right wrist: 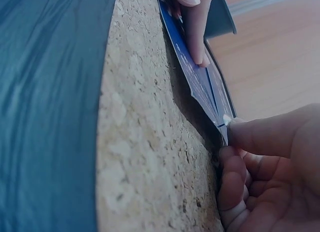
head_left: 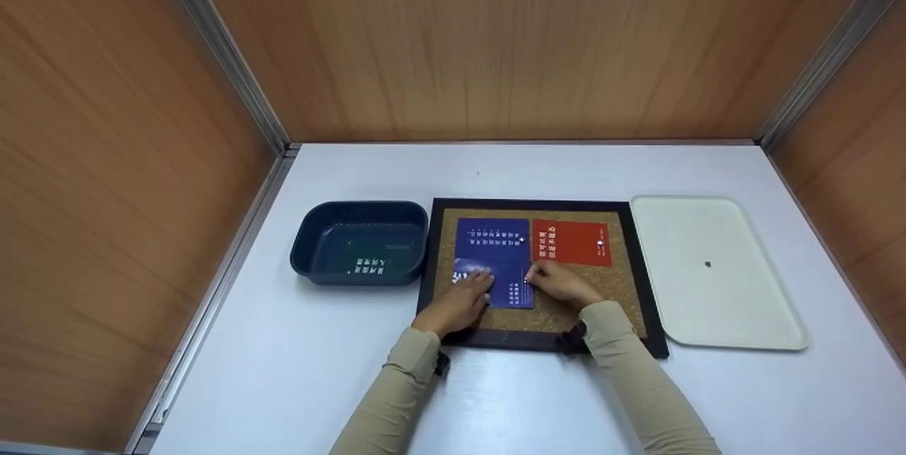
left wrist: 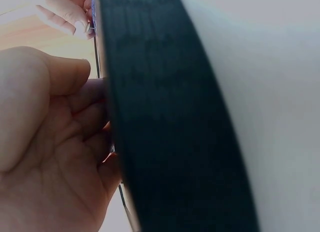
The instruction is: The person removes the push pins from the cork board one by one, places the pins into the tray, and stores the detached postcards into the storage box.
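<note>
You are pinching a pin [head_left: 526,281] at the nearer blue card's [head_left: 508,286] right edge.
Your left hand [head_left: 459,301] is resting on that card, fingers extended; your right hand [head_left: 564,282] is holding the pin between thumb and finger. The card is lying on the left part of the cork board [head_left: 619,281], its near edge standing slightly off it. Farther off, another blue card [head_left: 488,235] and a red card [head_left: 573,243] are each carrying 1 other pin [head_left: 599,243], between a tub [head_left: 354,279] and a tray [head_left: 722,306].
</note>
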The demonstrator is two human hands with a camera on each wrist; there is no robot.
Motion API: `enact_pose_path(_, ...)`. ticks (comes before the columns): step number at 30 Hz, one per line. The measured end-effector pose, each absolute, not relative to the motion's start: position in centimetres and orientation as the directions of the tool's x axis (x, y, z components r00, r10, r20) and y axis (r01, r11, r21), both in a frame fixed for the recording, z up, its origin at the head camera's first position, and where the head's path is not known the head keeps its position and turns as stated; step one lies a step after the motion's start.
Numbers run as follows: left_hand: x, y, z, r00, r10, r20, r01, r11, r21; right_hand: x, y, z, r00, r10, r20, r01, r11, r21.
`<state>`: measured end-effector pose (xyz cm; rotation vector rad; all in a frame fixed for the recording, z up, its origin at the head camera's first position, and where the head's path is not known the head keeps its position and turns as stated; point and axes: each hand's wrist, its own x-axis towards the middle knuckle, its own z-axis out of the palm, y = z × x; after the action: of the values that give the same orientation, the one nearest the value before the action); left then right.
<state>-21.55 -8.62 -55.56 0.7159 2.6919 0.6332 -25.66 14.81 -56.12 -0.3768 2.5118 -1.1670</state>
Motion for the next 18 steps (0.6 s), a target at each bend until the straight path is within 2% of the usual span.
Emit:
enact_pose_path(4,-21.65,-8.61,-55.69,-0.835,0.526,-0.161,0.397,0.779,0.485,-25.51,14.79,-56.01,-0.905,-0.354,-0.236,-0.031,0.607,-0.794)
enact_pose_path(18,-21.6,-8.59,-55.61,-0.835,0.53,-0.148,0.413,0.781,0.468,-25.52,15.1,-56.4,-0.897,-0.344,-0.278,0.055,0.537,-0.841)
